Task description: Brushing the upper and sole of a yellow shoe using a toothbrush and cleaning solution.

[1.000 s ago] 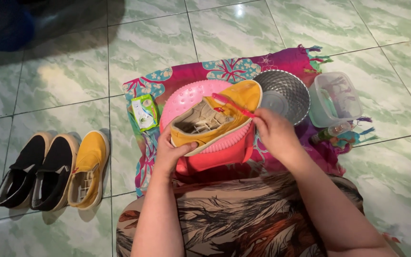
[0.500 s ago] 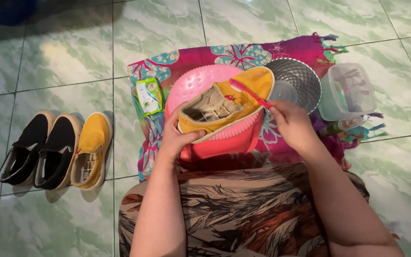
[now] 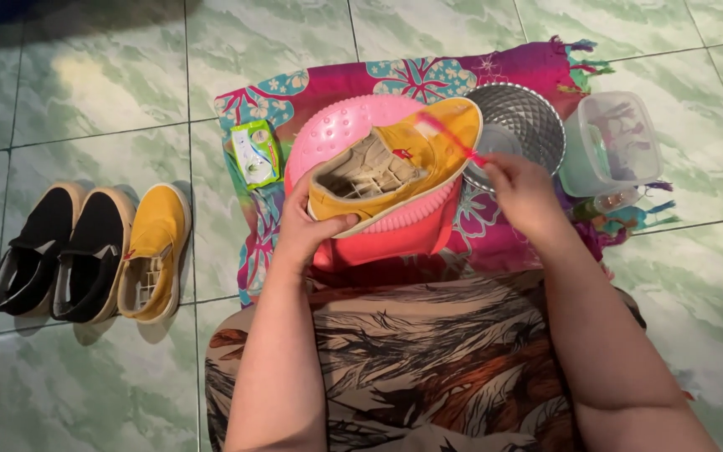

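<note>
Left hand [image 3: 311,230] has a closed grip on the heel end of the yellow shoe [image 3: 395,163], thumb over the rim of the opening, propping it on the pink dimpled basin [image 3: 336,130]. Right hand [image 3: 525,192] is closed on the handle of a pink toothbrush [image 3: 449,138], its head laid on the shoe's toe and blurred. Against the frames from a second and half a second ago, the shoe sits in much the same place on the basin; the brush lies at nearly the same slant on the toe, and the blur suggests short scrubbing strokes there rather than a shift to another part. By the basin: a metal bowl [image 3: 525,125], a clear plastic tub [image 3: 608,142], a small green packet [image 3: 255,153], all on a patterned cloth [image 3: 428,71]. On the tiled floor [image 3: 85,84] to the left, the other yellow shoe [image 3: 154,251] beside a pair of black shoes [image 3: 56,255].
</note>
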